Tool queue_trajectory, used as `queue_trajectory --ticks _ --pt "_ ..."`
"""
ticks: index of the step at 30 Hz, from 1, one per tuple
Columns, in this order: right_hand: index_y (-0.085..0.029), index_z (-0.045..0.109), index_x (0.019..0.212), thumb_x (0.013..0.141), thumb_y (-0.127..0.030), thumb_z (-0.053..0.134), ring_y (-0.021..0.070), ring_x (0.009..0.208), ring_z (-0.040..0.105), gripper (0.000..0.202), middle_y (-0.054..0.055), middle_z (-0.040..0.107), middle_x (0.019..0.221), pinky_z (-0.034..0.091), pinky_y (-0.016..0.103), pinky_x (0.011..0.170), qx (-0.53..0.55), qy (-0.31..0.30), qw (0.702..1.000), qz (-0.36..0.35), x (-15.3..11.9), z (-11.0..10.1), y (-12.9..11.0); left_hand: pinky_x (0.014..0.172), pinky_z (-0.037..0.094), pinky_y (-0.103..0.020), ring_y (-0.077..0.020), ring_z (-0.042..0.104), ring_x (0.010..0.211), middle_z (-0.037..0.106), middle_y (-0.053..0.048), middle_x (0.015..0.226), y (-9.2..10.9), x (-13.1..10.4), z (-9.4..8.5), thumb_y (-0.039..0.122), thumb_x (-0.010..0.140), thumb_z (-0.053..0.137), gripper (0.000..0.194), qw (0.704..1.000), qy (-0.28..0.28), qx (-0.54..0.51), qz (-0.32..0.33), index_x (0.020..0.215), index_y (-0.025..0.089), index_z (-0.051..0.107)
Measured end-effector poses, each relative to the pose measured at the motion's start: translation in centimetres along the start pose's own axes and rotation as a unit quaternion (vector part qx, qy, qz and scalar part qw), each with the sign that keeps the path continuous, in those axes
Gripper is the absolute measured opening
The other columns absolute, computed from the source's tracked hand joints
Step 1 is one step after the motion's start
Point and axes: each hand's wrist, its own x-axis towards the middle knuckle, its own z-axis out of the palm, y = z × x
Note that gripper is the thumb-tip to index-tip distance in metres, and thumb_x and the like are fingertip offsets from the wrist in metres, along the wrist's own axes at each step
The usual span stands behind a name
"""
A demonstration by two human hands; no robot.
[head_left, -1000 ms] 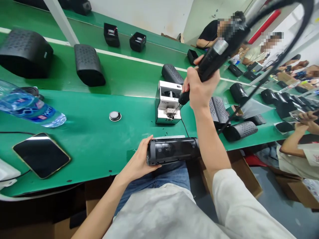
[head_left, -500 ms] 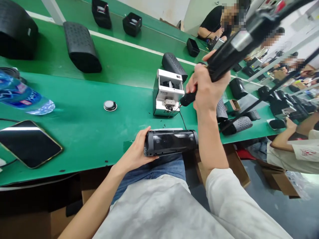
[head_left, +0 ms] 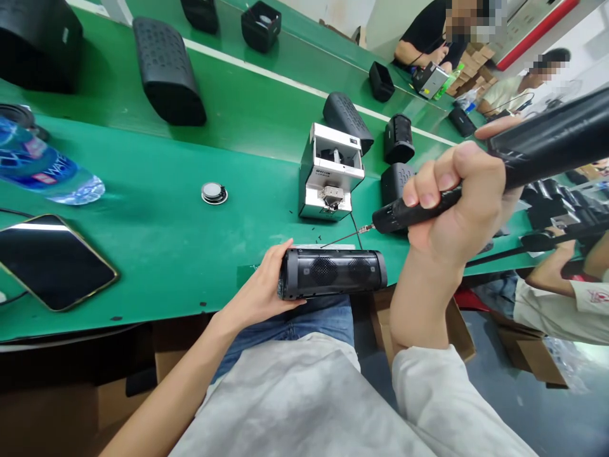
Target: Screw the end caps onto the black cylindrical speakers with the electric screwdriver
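My left hand (head_left: 266, 282) grips the left end of a black speaker (head_left: 339, 273), which lies lengthwise at the table's front edge. Thumb and fingers wrap that end from above and below. My right hand (head_left: 469, 203) is closed around a black electric screwdriver (head_left: 419, 209), tilted with its body up to the right. Its thin bit points down left, the tip close to the speaker's back edge; whether it touches I cannot tell. Behind the speaker stands a silver and black screw feeder (head_left: 332, 174). A few tiny dark screws (head_left: 318, 238) lie on the mat before it.
On the left are a water bottle (head_left: 42, 165), a phone (head_left: 57, 263) and a small round disc (head_left: 214, 193). Black speaker housings (head_left: 169, 73) stand along the green bench behind. Two people sit at the back right, and a co-worker's arm (head_left: 552, 273) shows at right.
My right hand has brought the screwdriver from the screw feeder towards me and right, its bit now near the speaker's back edge. My left hand still holds the speaker. The view has shifted slightly.
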Motion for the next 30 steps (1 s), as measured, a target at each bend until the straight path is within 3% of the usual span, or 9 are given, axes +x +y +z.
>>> queue_trajectory --ticks 5,14,18,22,26,30 --pt "-0.028 0.06 0.094 0.078 -0.021 0.07 0.0091 0.042 0.036 0.02 -0.012 0.038 0.059 0.034 0.025 0.039 -0.016 0.035 0.999 0.006 0.5 -1.3 0.1 0.133 0.044 -0.066 -0.0445 0.046 0.162 0.041 -0.02 0.17 0.1 0.0 -0.1 0.032 0.086 0.095 0.127 1.0 -0.001 0.002 -0.002 0.18 0.034 0.009" --pt "-0.027 0.061 0.095 0.081 -0.02 0.07 0.0089 0.042 0.038 0.018 -0.011 0.038 0.061 0.034 0.023 0.041 -0.01 0.057 0.998 0.021 0.6 -2.5 1.1 0.132 0.045 -0.065 -0.0443 0.046 0.162 0.041 -0.019 0.171 0.2 -0.1 -0.1 0.032 0.087 0.095 0.126 1.0 0.0 0.002 -0.005 0.179 0.035 0.01" --pt "-0.026 0.062 0.095 0.08 -0.018 0.067 0.0085 0.041 0.038 0.017 -0.012 0.04 0.059 0.034 0.023 0.039 -0.008 0.056 0.998 0.017 0.5 -2.2 1.2 0.131 0.046 -0.066 -0.0449 0.046 0.162 0.041 -0.02 0.171 0.2 -0.1 -0.1 0.032 0.087 0.095 0.127 1.0 0.0 0.004 -0.005 0.179 0.035 0.009" --pt "-0.027 0.06 0.096 0.083 -0.018 0.069 0.0084 0.04 0.038 0.018 -0.012 0.039 0.059 0.034 0.023 0.039 -0.014 0.01 1.0 0.018 -0.2 -1.1 0.8 0.133 0.044 -0.067 -0.0455 0.045 0.163 0.04 -0.02 0.172 0.2 -0.1 -0.2 0.034 0.087 0.095 0.125 1.0 -0.002 0.007 -0.008 0.179 0.035 0.01" --pt "-0.029 0.06 0.098 0.085 -0.024 0.076 0.0092 0.04 0.04 0.022 -0.012 0.039 0.06 0.037 0.023 0.039 -0.039 -0.036 0.998 0.015 -0.4 -0.4 0.1 0.132 0.045 -0.066 -0.0449 0.046 0.162 0.04 -0.02 0.172 0.2 -0.1 -0.2 0.033 0.087 0.094 0.123 1.0 -0.002 0.004 -0.011 0.178 0.035 0.012" --pt "-0.034 0.063 0.109 0.092 -0.043 0.083 0.0139 0.046 0.056 0.028 -0.01 0.043 0.066 0.042 0.024 0.039 -0.084 -0.014 0.996 0.039 1.7 -1.6 -0.8 0.132 0.046 -0.065 -0.0436 0.048 0.161 0.042 -0.018 0.171 0.3 -0.1 -0.2 0.032 0.087 0.093 0.12 1.0 -0.001 0.0 -0.014 0.177 0.036 0.014"
